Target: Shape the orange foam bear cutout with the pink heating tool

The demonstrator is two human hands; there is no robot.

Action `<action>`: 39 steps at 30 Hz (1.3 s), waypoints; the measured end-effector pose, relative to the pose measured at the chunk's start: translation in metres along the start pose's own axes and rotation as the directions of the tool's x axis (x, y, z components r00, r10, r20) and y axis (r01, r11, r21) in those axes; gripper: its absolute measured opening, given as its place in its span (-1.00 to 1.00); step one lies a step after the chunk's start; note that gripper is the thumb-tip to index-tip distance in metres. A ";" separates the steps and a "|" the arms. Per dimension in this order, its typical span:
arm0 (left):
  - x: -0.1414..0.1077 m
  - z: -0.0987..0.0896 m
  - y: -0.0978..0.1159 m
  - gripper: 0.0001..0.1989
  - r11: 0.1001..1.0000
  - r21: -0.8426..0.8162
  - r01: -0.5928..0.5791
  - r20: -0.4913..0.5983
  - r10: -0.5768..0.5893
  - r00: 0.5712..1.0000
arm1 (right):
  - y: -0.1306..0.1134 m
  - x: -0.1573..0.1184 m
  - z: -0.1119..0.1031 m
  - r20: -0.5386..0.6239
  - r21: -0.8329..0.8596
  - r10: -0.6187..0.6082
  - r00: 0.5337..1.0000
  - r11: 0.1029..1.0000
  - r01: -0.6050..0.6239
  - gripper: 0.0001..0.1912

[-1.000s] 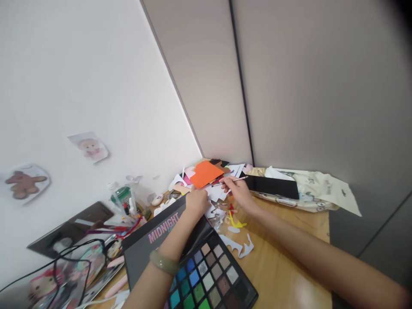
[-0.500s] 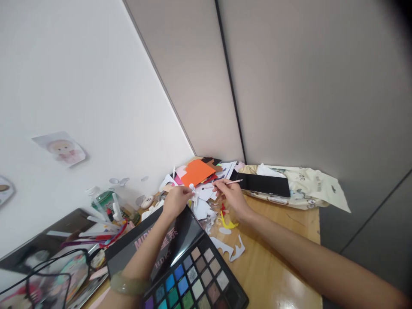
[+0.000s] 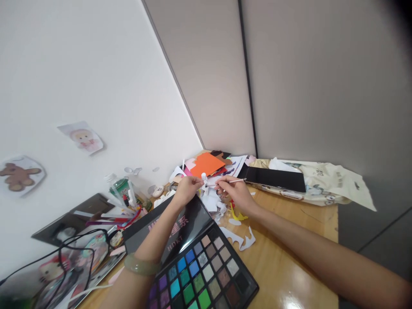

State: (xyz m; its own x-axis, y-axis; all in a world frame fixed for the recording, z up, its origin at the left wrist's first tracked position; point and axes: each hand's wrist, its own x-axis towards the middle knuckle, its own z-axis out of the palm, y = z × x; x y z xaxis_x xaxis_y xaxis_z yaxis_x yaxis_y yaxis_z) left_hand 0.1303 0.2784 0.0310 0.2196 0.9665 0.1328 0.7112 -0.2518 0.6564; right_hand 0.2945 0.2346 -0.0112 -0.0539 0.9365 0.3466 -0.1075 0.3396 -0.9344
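Observation:
My left hand [image 3: 189, 189] pinches a small white figure [image 3: 204, 177] with a round head, over the open lid of an eyeshadow palette. In my right hand [image 3: 236, 191] is a thin, pale pink brush [image 3: 237, 181], held like a pencil. Its dark tip points left, close by the figure; whether they touch I cannot tell. The eyeshadow palette [image 3: 251, 288] lies open below my hands, with rows of blue, green, purple, brown and pale pans. A bangle circles my left wrist.
White paper scraps [image 3: 236, 238] and orange card [image 3: 207, 164] lie around my hands. A black phone [image 3: 275, 178] rests on a cream wipes pack [image 3: 331, 182] at the right. Left stand a green bottle [image 3: 120, 186], pens and a black cable [image 3: 58, 249].
My right hand has brought the brush tip left, up close to the white figure. The view has turned a little to the left. My left hand keeps its pinch.

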 end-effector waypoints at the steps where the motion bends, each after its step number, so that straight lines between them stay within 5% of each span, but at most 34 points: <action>1: 0.000 0.000 -0.001 -0.82 1.000 -0.022 0.008 -0.001 -0.009 1.000 | -0.001 -0.001 0.001 0.009 -0.026 -0.023 1.000 0.999 0.024 -0.82; 9: 0.000 0.001 -0.003 -0.82 0.969 -0.232 0.089 0.008 -0.089 0.996 | -0.006 -0.009 0.004 0.095 -0.163 -0.190 0.977 0.965 0.204 -0.84; 16: -0.007 0.005 -0.002 -0.81 0.948 -0.314 0.053 -0.018 -0.062 0.998 | -0.001 -0.009 0.005 0.055 -0.091 -0.126 0.990 0.987 0.131 -0.86; 28: -0.017 0.020 0.002 -0.76 0.993 0.012 -0.119 -0.159 0.120 0.980 | 0.019 0.007 -0.001 -0.070 0.334 0.203 0.977 0.927 -0.169 -0.86; 39: -0.011 0.019 0.005 -0.83 0.963 0.136 -0.232 -0.108 0.247 0.963 | 0.012 0.011 -0.003 -0.135 0.433 0.269 0.954 0.882 -0.187 -0.91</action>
State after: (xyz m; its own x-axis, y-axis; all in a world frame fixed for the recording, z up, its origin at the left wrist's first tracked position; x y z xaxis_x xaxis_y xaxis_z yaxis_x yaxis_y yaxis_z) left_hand 0.1441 0.2655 0.0189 0.3149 0.8740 0.3701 0.7253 -0.4731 0.5001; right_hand 0.2958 0.2487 -0.0185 0.0537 0.9962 0.0685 -0.5142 0.0864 -0.8533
